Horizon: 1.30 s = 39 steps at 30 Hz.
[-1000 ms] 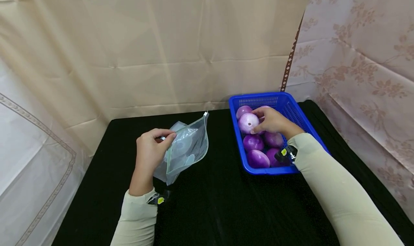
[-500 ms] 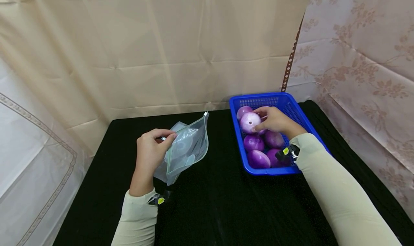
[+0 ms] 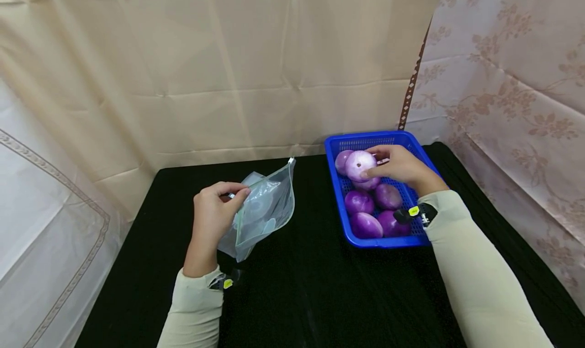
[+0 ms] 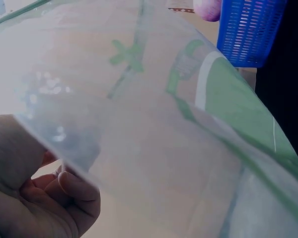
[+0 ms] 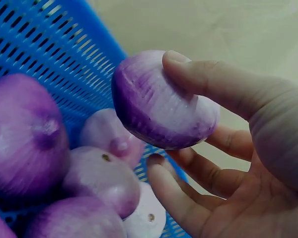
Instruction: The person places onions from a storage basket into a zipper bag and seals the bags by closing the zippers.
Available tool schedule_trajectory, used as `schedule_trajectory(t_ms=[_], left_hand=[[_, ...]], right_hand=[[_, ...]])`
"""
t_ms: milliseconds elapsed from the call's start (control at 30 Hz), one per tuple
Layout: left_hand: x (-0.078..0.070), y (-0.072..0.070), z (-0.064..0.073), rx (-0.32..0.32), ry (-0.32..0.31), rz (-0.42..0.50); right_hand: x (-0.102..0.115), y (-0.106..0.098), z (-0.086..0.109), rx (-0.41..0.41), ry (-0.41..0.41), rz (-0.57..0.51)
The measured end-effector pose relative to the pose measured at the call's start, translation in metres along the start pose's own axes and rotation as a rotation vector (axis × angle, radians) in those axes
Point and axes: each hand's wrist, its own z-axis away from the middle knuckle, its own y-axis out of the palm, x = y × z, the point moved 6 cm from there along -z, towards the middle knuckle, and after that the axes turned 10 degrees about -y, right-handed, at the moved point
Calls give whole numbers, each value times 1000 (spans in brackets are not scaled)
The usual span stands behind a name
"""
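Note:
My left hand [image 3: 214,213] pinches the upper edge of a clear plastic zip bag [image 3: 267,211] between thumb and fingers. The bag's mouth gapes, with a slider at its raised far corner. In the left wrist view, the translucent bag [image 4: 144,129] with green print covers most of the picture. Over the blue basket [image 3: 388,243], my right hand [image 3: 404,169] holds a pale purple onion [image 3: 360,165]. The right wrist view shows this onion [image 5: 161,104] gripped between thumb and fingers, raised above other onions [image 5: 102,181]. Several purple onions [image 3: 359,202] lie in the basket.
A black cloth [image 3: 301,297] covers the table. Behind it hangs a beige curtain [image 3: 205,73], and a floral curtain [image 3: 512,99] is close to the basket's right. White cloth [image 3: 50,226] hangs at the left.
My right hand has lifted the onion slightly and moved a little right with it, uncovering more of an onion beneath. The left hand and the bag have stayed in place.

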Motion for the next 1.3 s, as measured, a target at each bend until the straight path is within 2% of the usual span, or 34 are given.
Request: schedule_trajectory(t_ms=[233, 400, 567, 800, 1067, 1233, 1300], left_hand=[[1, 0, 0, -3, -7, 2], [0, 1, 0, -2, 2, -2], [0, 0, 0, 4, 2, 3], [-1, -1, 1, 0, -1, -2], [-2, -5, 1, -23, -6, -4], [-2, -7, 1, -29, -5, -4], [-2, -7, 2, -29, -6, -3]], right_hand=[[8, -6, 12, -17, -19, -39], [20, -10, 21, -67, -69, -66], [33, -5, 31, -122, -123, -154], [48, 4, 49, -213, -145, -262], [65, 9, 67, -326, -256, -475], [76, 13, 76, -356, -377, -631], [79, 17, 79, -367, -401, -671]])
